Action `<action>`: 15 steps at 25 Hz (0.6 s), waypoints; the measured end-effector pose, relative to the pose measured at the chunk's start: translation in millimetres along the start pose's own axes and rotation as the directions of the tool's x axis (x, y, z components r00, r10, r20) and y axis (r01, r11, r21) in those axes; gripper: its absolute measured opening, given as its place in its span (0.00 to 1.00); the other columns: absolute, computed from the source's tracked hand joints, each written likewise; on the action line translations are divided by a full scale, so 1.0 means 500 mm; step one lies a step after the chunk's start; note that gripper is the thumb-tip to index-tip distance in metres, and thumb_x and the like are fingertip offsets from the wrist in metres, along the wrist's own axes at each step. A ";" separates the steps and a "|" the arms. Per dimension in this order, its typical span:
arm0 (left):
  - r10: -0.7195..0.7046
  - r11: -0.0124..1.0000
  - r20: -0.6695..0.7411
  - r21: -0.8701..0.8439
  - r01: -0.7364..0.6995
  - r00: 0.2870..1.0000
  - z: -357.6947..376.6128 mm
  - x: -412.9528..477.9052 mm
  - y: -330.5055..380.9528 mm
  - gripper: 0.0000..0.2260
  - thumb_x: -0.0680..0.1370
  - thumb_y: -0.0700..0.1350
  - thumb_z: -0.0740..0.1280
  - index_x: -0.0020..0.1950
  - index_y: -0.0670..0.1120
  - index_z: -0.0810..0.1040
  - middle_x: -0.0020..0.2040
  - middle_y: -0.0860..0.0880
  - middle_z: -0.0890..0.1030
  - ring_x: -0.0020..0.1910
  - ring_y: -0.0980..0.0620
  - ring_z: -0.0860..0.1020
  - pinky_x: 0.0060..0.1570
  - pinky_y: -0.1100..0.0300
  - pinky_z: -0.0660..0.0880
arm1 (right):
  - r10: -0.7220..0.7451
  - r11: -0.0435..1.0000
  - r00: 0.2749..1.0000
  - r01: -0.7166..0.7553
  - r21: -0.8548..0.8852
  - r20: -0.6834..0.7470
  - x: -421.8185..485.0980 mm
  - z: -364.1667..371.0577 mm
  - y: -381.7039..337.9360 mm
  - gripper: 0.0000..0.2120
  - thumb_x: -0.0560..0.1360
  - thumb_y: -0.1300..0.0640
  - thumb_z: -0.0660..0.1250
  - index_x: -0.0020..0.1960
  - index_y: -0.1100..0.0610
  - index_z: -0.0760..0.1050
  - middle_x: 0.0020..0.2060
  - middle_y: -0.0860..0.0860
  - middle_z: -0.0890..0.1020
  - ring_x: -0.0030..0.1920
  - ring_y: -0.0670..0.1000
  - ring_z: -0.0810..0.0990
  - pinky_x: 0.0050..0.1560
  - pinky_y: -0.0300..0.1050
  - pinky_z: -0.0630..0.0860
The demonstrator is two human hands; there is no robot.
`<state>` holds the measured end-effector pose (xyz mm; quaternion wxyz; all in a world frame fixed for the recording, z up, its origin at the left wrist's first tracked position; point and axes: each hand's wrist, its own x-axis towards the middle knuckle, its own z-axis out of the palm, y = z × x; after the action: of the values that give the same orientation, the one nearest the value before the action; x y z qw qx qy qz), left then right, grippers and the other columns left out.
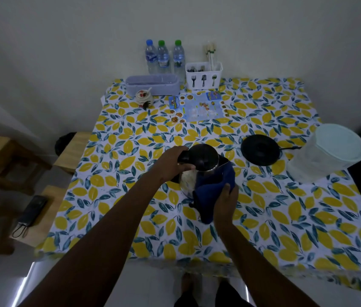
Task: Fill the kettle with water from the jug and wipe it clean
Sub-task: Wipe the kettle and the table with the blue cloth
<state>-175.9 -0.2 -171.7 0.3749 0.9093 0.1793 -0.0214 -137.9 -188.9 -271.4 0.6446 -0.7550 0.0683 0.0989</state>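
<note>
Nearest to me, two bare forearms reach out over the front edge of the table [286, 229], which is covered in a lemon-print cloth. The right hand [225, 200] is closed around a dark blue cloth [214, 187] and presses it flat against the right side of the kettle [199, 165]; a loose corner of the cloth hangs down below the hand to the tabletop. The left hand [173, 161] is curled shut around the kettle's black handle, thumb on the near side, fingers wrapped over the top. The kettle stands at about the middle of the table, lid closed, its steel body showing between the two hands (whether its foot rests fully on the table I cannot tell).

Just beyond and to the right lies the black base [260, 149], empty, its cord running off to the right. Next to that, near the right edge, stands the jug [328, 152], pale and translucent, with its lid on.

Farther back lies a blue menu [199, 106] flat on the cloth, and left of it a small painted pot [144, 97] with a spoon. Against the wall stand a lilac box [153, 84], a white cutlery caddy [204, 76] and three bottles [164, 56].

Off to the left, below table height, a dark phone [31, 214] lies on a wooden stool [51, 196].
</note>
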 end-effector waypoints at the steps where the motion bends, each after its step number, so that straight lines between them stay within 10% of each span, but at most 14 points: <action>1: 0.008 1.000 -0.008 0.012 -0.008 1.000 -0.006 -0.005 -0.018 0.23 0.74 0.50 0.72 0.65 0.44 0.72 0.59 0.42 0.76 0.59 0.42 0.75 0.54 0.53 0.70 | -0.067 0.997 0.997 0.069 -0.047 0.033 0.003 -0.018 -0.004 0.17 0.82 0.54 0.53 0.67 0.62 0.66 0.60 0.59 0.73 0.58 0.56 0.73 0.58 0.51 0.71; 7: -0.027 0.999 -0.214 0.040 0.036 0.976 0.014 -0.026 -0.060 0.11 0.78 0.49 0.66 0.55 0.43 0.74 0.46 0.47 0.75 0.44 0.46 0.75 0.40 0.57 0.65 | -0.358 0.803 0.924 0.376 -0.462 0.131 0.052 -0.097 0.008 0.13 0.80 0.58 0.58 0.60 0.65 0.71 0.53 0.63 0.78 0.51 0.63 0.76 0.48 0.55 0.74; 15: -0.098 0.995 -0.470 -0.044 0.088 0.877 -0.003 0.007 -0.039 0.13 0.80 0.51 0.62 0.56 0.41 0.73 0.48 0.42 0.76 0.43 0.45 0.74 0.40 0.55 0.68 | -0.360 0.421 0.843 0.528 -0.738 0.399 0.138 -0.075 0.007 0.15 0.80 0.58 0.59 0.63 0.65 0.70 0.61 0.65 0.75 0.55 0.67 0.74 0.55 0.61 0.72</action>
<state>-179.6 14.7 -184.3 0.3282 0.8736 0.3087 0.1841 -69.2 -224.6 -285.5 0.2188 -0.9439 -0.2471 0.0117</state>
